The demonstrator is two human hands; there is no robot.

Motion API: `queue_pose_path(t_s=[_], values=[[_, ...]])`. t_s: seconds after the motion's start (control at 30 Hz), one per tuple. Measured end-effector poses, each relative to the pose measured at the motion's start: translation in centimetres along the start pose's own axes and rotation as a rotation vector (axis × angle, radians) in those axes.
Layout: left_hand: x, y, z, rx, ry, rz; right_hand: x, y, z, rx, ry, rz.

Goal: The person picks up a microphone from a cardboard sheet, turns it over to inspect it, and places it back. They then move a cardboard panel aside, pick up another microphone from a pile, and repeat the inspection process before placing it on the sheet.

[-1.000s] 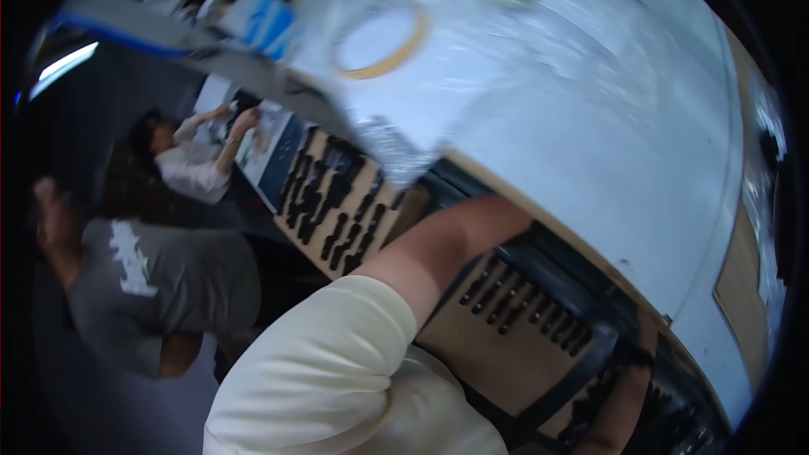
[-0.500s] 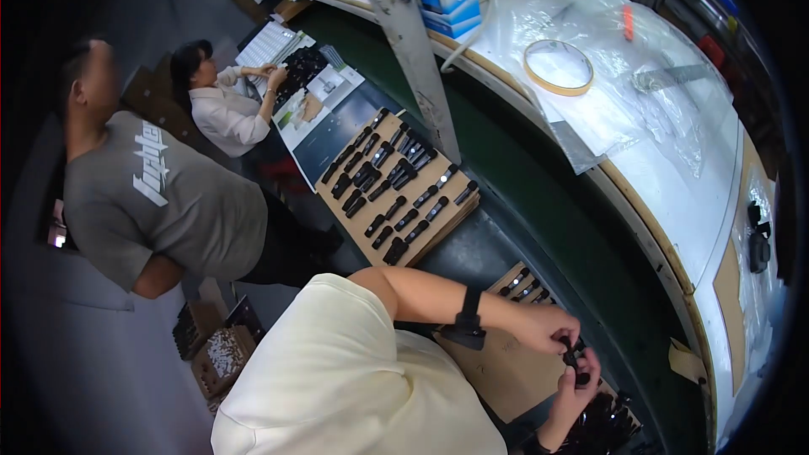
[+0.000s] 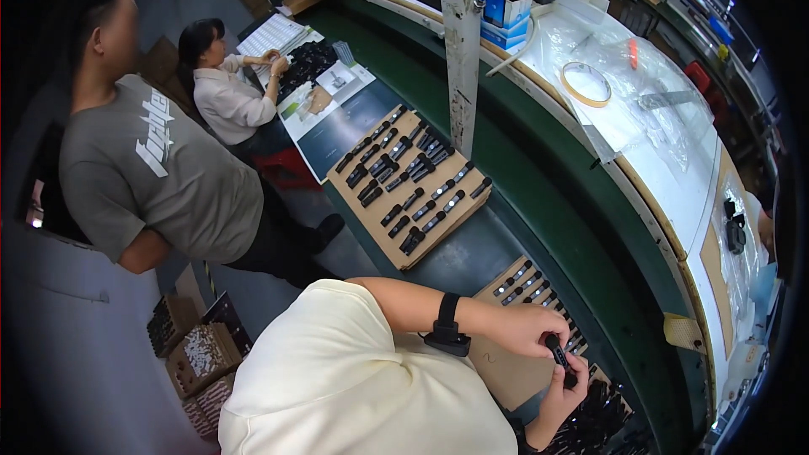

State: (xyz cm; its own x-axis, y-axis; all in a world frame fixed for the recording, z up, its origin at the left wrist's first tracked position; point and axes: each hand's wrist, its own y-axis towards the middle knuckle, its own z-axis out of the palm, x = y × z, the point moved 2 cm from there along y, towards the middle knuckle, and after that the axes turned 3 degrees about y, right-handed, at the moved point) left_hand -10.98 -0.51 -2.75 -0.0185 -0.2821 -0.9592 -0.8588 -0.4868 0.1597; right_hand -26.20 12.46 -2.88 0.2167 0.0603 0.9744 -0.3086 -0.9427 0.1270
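Observation:
A small black stick-shaped device [image 3: 557, 350] with a rounded end is between my two hands above the near end of the work table. My left hand [image 3: 533, 329], with a black band and box on its wrist, pinches its upper end. From below, my right hand [image 3: 566, 389] grips the lower end with thumb and fingers. Beside and under my hands, similar devices stand in rows on a cardboard sheet [image 3: 511, 377]. A heap of dark glossy pieces [image 3: 600, 418] lies close to my right hand.
A cardboard stack [image 3: 383, 232] bears rows of black devices. One co-worker [image 3: 236, 101] sits handling small parts; another person [image 3: 168, 177] stands at left. A metal post [image 3: 460, 59] rises behind. At right, a white bench [image 3: 649, 177] holds a tape roll [image 3: 586, 84] and plastic bags.
The view has shifted, moving the surroundings within the picture. Between my hands the device has turned, and more of its length shows now. Both hands still hold it.

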Motion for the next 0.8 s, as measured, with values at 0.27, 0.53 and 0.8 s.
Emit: queue_pose_path(t_s=[0.27, 0.53, 0.8], values=[[-0.4, -1.6, 0.3, -0.033, 0.037, 0.096, 0.8, -1.2, 0.5, -0.003, -0.010, -0.036], [-2.0, -2.6, 0.5, 0.022, 0.013, 0.016, 1.1, -2.9, 0.5, -0.110, 0.035, 0.132], [2.4, -3.1, 0.5, 0.091, -0.499, -0.299, 2.4, -1.4, 2.2, -0.074, -0.193, -0.069]])
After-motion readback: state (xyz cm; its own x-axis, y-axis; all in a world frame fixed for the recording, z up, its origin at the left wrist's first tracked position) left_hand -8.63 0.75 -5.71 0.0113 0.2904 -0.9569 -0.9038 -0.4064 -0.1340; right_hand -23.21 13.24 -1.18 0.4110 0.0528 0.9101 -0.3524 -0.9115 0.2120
